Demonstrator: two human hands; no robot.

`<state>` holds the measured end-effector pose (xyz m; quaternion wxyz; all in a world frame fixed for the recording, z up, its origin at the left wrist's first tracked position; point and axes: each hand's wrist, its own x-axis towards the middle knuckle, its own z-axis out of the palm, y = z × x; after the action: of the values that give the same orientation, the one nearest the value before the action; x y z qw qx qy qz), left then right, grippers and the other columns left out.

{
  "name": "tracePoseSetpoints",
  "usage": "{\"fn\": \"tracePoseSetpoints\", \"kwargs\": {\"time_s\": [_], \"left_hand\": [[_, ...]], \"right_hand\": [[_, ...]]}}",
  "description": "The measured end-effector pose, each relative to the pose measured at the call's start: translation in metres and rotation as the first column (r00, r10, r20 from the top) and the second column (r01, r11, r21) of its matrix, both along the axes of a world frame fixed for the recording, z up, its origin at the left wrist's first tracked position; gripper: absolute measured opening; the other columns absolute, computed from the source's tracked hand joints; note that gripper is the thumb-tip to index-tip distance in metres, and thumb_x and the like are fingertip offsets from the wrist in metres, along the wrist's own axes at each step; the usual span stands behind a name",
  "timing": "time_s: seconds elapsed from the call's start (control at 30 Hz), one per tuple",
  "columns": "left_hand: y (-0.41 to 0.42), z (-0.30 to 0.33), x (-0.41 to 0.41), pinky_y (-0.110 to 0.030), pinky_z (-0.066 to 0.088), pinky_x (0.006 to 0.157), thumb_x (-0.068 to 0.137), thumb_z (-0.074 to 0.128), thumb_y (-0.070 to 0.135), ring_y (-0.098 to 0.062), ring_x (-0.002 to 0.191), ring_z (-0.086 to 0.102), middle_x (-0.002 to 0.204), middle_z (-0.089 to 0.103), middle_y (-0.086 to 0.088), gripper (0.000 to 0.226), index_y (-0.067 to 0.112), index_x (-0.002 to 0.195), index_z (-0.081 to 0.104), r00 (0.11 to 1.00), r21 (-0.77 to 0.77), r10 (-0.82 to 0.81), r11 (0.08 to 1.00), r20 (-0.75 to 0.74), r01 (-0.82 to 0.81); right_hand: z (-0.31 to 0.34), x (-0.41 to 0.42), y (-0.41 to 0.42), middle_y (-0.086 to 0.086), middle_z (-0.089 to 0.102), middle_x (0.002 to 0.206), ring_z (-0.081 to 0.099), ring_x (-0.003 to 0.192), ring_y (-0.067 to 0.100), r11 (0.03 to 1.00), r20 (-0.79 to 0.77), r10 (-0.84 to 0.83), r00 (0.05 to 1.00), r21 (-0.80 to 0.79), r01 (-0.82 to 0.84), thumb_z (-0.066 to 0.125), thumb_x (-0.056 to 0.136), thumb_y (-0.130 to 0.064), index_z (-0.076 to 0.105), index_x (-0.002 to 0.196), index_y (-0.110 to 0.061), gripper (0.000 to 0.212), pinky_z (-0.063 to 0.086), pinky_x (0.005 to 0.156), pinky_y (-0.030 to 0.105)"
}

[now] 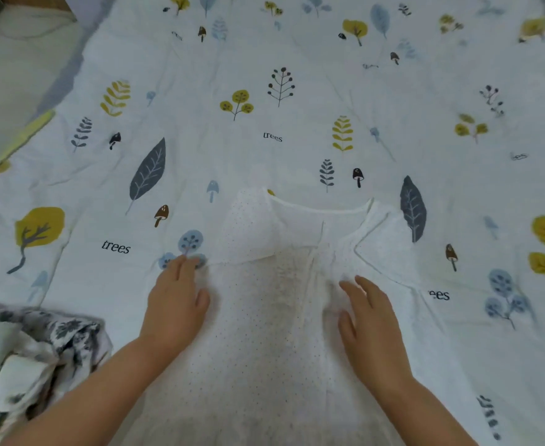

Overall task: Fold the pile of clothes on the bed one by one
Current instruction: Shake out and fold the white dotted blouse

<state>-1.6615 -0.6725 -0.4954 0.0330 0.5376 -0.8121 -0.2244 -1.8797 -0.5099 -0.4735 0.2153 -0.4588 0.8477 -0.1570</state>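
Head view: a white dotted shirt (258, 304) lies flat on the leaf-printed bedsheet (296, 140), near centre. Left hand (176, 304) and right hand (372, 323) rest on it, fingers straight and spread. A crumpled floral garment (39, 349) sits near left.

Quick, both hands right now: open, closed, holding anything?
Left hand: open, fingers flat on the left edge of the white top, holding nothing.
Right hand: open, fingers spread flat on the top, holding nothing.
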Motion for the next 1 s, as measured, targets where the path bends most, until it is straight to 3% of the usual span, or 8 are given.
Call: {"fn": "tracePoseSetpoints", "kwargs": {"time_s": [0.1, 0.2, 0.37, 0.53, 0.73, 0.83, 0.93, 1.0], "left_hand": [[0.032, -0.001, 0.022, -0.051, 0.035, 0.102, 0.079, 0.064, 0.0, -0.042, 0.126, 0.04, 0.137, 0.042, -0.027, 0.058, -0.004, 0.133, 0.043, 0.995, 0.043, 0.091, 0.995, 0.039, -0.093], [0.066, -0.007, 0.045, -0.055, 0.033, 0.103, 0.075, 0.066, -0.005, -0.045, 0.128, 0.036, 0.134, 0.042, -0.031, 0.061, -0.01, 0.131, 0.042, 0.985, 0.073, 0.162, 0.983, 0.066, -0.167], [0.115, -0.012, 0.078, -0.053, 0.034, 0.101, 0.079, 0.069, 0.01, -0.045, 0.124, 0.039, 0.135, 0.04, -0.027, 0.069, 0.0, 0.138, 0.036, 0.925, 0.191, 0.331, 0.912, 0.184, -0.364], [0.14, -0.009, 0.097, -0.048, 0.038, 0.094, 0.082, 0.068, 0.019, -0.042, 0.115, 0.048, 0.123, 0.054, -0.025, 0.055, 0.003, 0.131, 0.046, 0.885, 0.238, 0.384, 0.863, 0.261, -0.445], [0.146, 0.009, 0.104, -0.039, 0.037, 0.072, 0.082, 0.071, 0.021, -0.037, 0.091, 0.059, 0.087, 0.064, -0.02, 0.026, -0.002, 0.092, 0.063, 0.839, 0.315, 0.475, 0.779, 0.266, -0.542], [0.146, 0.015, 0.117, -0.036, 0.036, 0.062, 0.08, 0.072, 0.017, -0.033, 0.072, 0.058, 0.07, 0.062, -0.02, 0.022, 0.0, 0.072, 0.06, 0.84, 0.417, 0.506, 0.733, 0.195, -0.538], [0.15, 0.022, 0.131, -0.034, 0.042, 0.066, 0.073, 0.076, 0.003, -0.031, 0.07, 0.064, 0.072, 0.067, -0.023, 0.022, 0.012, 0.083, 0.059, 0.848, 0.484, 0.518, 0.716, 0.114, -0.503], [0.146, 0.02, 0.148, -0.023, 0.038, 0.055, 0.069, 0.079, 0.004, -0.02, 0.054, 0.056, 0.06, 0.062, -0.017, 0.045, 0.032, 0.097, 0.058, 0.888, 0.51, 0.445, 0.74, 0.119, -0.439]], "right_hand": [[0.003, -0.003, 0.058, 0.008, 0.031, 0.149, 0.027, 0.138, 0.022, 0.989, -0.028, -0.128, 0.991, 0.067, 0.129, 0.053, 0.09, -0.01, 0.044, 0.138, -0.016, 0.049, 0.019, 0.111, 0.03], [-0.002, -0.008, 0.11, 0.023, 0.037, 0.144, 0.035, 0.133, 0.038, 0.941, -0.066, -0.312, 0.948, 0.114, 0.318, 0.065, 0.078, 0.002, 0.048, 0.134, -0.005, 0.059, 0.028, 0.107, 0.046], [-0.017, -0.009, 0.175, 0.037, 0.047, 0.128, 0.047, 0.115, 0.054, 0.823, -0.12, -0.549, 0.827, 0.095, 0.56, 0.08, 0.06, 0.006, 0.052, 0.127, 0.006, 0.072, 0.04, 0.091, 0.059], [-0.016, -0.011, 0.202, 0.025, 0.052, 0.125, 0.049, 0.114, 0.041, 0.67, -0.101, -0.692, 0.715, 0.28, 0.687, 0.071, 0.076, -0.015, 0.041, 0.138, -0.01, 0.069, 0.036, 0.094, 0.047], [-0.005, -0.036, 0.218, 0.009, 0.058, 0.086, 0.051, 0.087, 0.028, 0.625, 0.071, -0.737, 0.672, 0.449, 0.638, 0.058, 0.082, -0.01, 0.064, 0.11, -0.007, 0.028, 0.039, 0.08, 0.032], [0.002, -0.04, 0.228, 0.014, 0.063, 0.102, 0.055, 0.097, 0.029, 0.647, 0.127, -0.723, 0.679, 0.469, 0.601, 0.061, 0.084, -0.011, 0.063, 0.112, -0.006, 0.028, 0.038, 0.088, 0.034], [0.006, -0.047, 0.238, 0.01, 0.067, 0.099, 0.06, 0.078, 0.02, 0.724, 0.259, -0.684, 0.682, 0.353, 0.592, 0.07, 0.077, -0.003, 0.064, 0.096, -0.007, 0.02, 0.041, 0.071, 0.028], [0.013, -0.052, 0.245, 0.0, 0.061, 0.112, 0.059, 0.067, -0.006, 0.761, 0.332, -0.649, 0.685, 0.287, 0.582, 0.076, 0.071, 0.002, 0.06, 0.105, -0.012, 0.04, 0.042, 0.065, 0.011]]}}
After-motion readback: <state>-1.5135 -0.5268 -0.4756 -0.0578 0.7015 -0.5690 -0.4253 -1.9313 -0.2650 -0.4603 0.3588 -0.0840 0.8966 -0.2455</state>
